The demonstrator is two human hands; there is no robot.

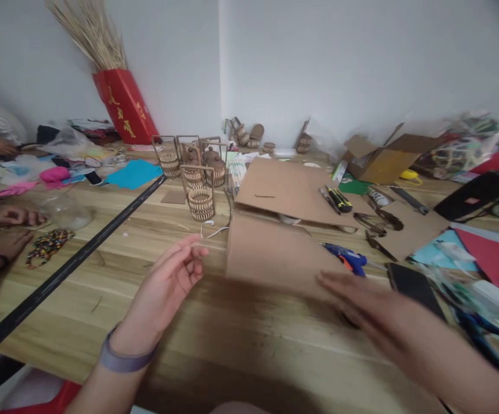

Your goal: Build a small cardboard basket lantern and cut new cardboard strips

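My left hand (169, 287), with a purple-grey band on its wrist, hovers over the wooden table left of the cardboard. Its fingers are loosely bent and apart, with nothing visible in them. My right hand (368, 307) is blurred, its fingers stretched out at the right front edge of a folded cardboard sheet (271, 253). Whether it touches or only passes over the sheet is unclear, and its thumb is hidden. Just beyond it lies a blue glue gun (346, 256). Another cardboard piece (284, 184) lies behind, bearing utility knives (338, 198).
Several small woven baskets (200, 202) with tall handles stand behind my left hand. A black strip (77, 259) crosses the table at left; another person's hands (10, 230) rest beyond it by beads (51, 244). Scissors (491, 339) and an open box (387, 158) are at right.
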